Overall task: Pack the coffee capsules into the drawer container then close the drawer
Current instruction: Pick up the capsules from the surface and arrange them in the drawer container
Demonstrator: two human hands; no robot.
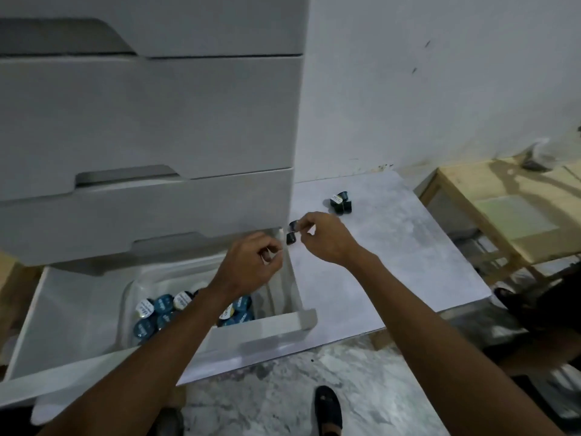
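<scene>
Bottom drawer [276,328] pulled open; clear container [128,297] inside w/ blue-lidded capsules [163,306]. Left hand [251,262] above it, fingers curled, can't tell if holding anything. Right hand [320,240] just beside, pinching two dark capsules [292,231] by drawer's right edge. Loose capsules [340,202] farther back on tabletop [393,253].
</scene>
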